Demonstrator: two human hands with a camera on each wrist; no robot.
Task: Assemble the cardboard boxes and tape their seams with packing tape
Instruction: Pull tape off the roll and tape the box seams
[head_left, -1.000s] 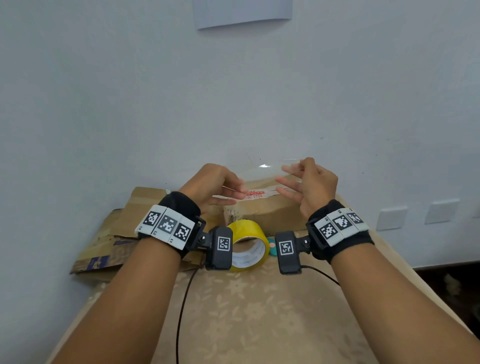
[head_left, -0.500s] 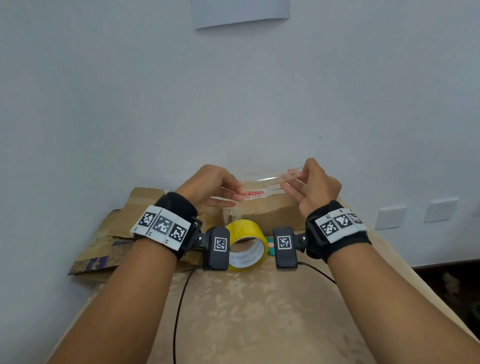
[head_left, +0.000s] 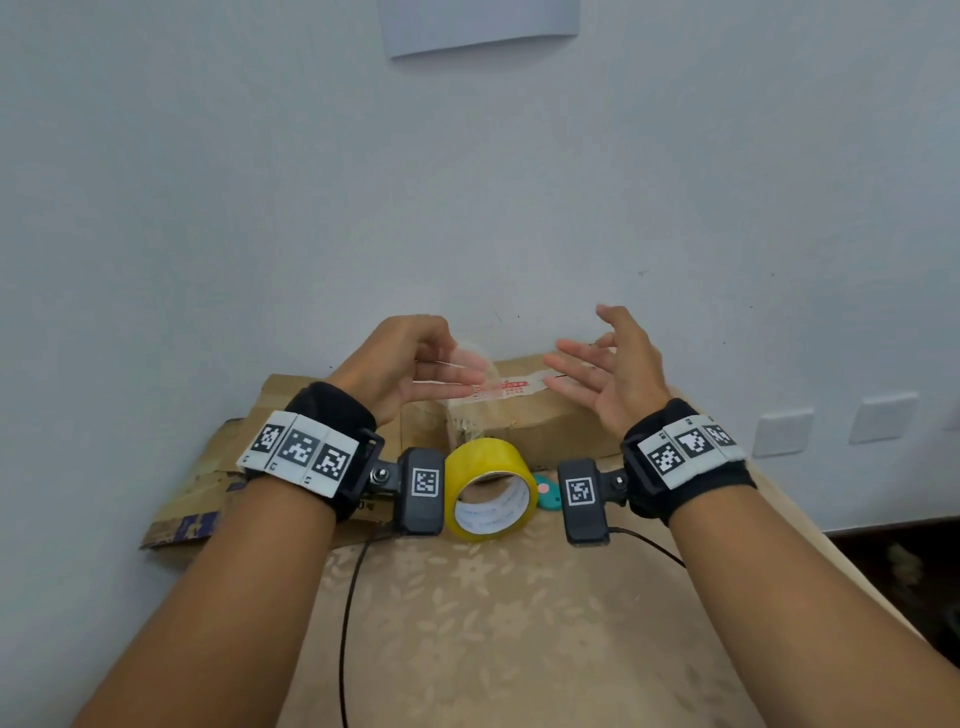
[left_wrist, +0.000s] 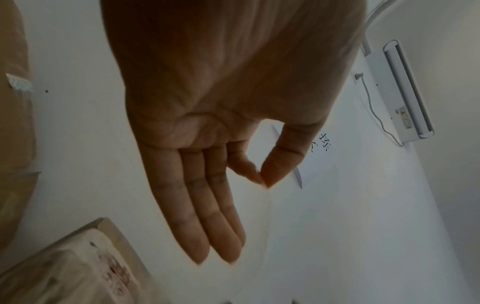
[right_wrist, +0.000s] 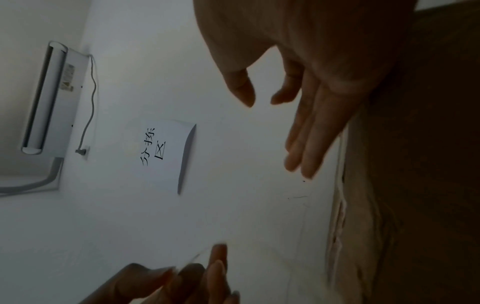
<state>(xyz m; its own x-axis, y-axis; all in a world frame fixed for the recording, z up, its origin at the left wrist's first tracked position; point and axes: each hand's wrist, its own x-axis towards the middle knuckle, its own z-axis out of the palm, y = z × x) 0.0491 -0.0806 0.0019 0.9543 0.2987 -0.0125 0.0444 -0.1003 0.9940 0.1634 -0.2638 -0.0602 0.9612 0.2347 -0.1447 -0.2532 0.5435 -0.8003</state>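
A thin strip of clear packing tape is pinched between the thumb and first finger of the left hand, and the other three fingers are held out straight and close together. The strip hangs from the pinch, just above the near left corner of the small closed brown cardboard box. The right hand is held open above the right part of the box, with its fingers spread and nothing held in them. The clear strip is blurred and hard to see, so its far end cannot be made out. An old strip of tape with red print is seen along the top seam of the box. A yellow roll of packing tape is stood on its edge on the beige flowered tablecloth, just in front of the box. Flat brown cardboard sheets are laid to the left, partly hidden by the left wrist.
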